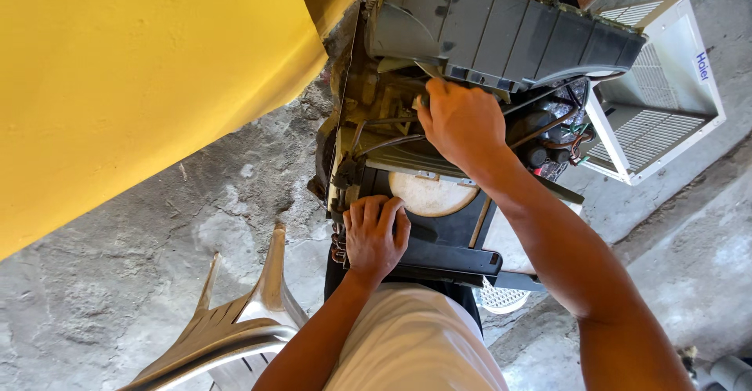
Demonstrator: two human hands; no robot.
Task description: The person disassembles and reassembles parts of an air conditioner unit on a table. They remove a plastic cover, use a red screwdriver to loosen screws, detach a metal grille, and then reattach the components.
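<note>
- Both hands work on the opened, grimy grey-and-black plastic air-conditioner unit (pixel 470 124) before me.
- I see my left hand (pixel 374 234) pressing flat, fingers unclenched, on its black base.
- Beyond it, my right hand (pixel 462 121) reaches inside under the grey housing; its grip I cannot tell.

One label only is visible: a small blue printed mark (pixel 702 66) on the white frame of the air-conditioner cover (pixel 666 85), which lies on the concrete floor at the upper right. The mark sits near the right edge of the frame. No packages, signs or screens are visible.
</note>
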